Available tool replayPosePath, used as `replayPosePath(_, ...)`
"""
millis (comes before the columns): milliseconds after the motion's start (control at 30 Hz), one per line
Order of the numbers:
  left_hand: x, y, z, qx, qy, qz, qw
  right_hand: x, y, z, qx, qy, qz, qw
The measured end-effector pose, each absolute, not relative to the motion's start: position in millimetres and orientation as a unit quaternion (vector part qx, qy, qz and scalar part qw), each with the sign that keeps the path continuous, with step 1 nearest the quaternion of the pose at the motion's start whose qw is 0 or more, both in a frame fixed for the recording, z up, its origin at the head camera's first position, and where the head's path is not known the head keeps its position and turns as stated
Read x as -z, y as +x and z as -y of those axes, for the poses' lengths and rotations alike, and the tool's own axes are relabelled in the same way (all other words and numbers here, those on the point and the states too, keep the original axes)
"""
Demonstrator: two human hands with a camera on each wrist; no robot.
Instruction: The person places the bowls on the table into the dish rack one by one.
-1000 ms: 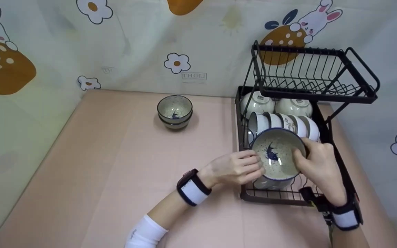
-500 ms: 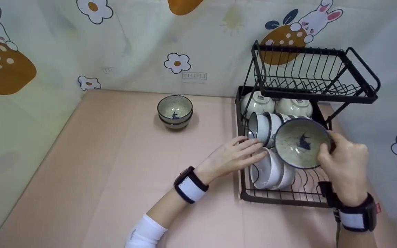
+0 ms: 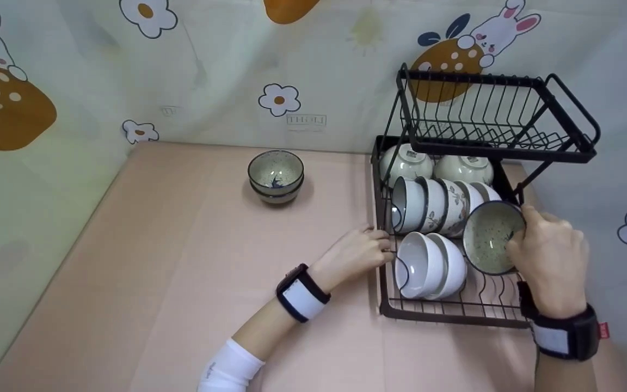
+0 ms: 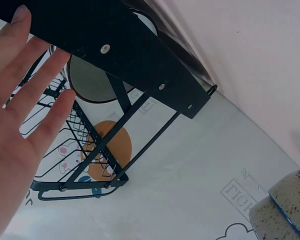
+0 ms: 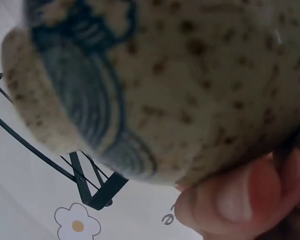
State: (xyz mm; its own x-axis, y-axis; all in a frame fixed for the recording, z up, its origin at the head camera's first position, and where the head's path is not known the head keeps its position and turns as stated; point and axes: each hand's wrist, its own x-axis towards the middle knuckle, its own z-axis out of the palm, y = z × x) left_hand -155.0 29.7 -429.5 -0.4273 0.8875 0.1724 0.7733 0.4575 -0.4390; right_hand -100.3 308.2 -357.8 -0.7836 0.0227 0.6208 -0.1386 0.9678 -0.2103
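My right hand [image 3: 550, 261] pinches a speckled grey-green bowl [image 3: 490, 239] by its right rim, thumb inside. The bowl is tilted, its mouth facing up and left, in the front right part of the black dish rack's lower tier [image 3: 455, 318]. In the right wrist view, the bowl's speckled outside [image 5: 205, 100] with a blue pattern fills much of the frame, with fingertips [image 5: 235, 200] against it. My left hand [image 3: 354, 256] is at the rack's left rim. In the left wrist view its fingers [image 4: 45, 120] stretch out along the rack's dark side panel [image 4: 135, 65].
Two white bowls [image 3: 422, 267] lean beside the held bowl. Behind them stands a row of several patterned bowls [image 3: 433, 204], then upturned pale bowls [image 3: 463, 170]. An upper wire tier [image 3: 487, 117] overhangs the back. Two stacked speckled bowls [image 3: 275, 177] stand left on the table [image 3: 210, 234].
My right hand has carried the bowl rightward, then lowered it into the rack, uncovering the white bowls. My left hand has left the bowl and drawn back to the rack's left rim.
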Motion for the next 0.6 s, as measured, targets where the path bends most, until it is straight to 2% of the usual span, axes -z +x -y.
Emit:
replayPosePath(100, 430.3, -155.2, -29.4, -0.143, -0.500, 0.831, 0.199, 362.3, -102.5, -307.7, -0.093, 0.045, 0.943, 0.318)
replayPosePath(333, 430.6, -155.9, -29.4, -0.138, -0.499, 0.833, 0.195, 369.0, -107.0, -305.5, -0.055, 0.053, 0.963, 0.257)
replayPosePath(600, 430.4, -156.1, -28.2, -0.132, -0.500, 0.835, 0.188, 381.8, -111.3, -295.4, -0.029, 0.076, 0.966, 0.246)
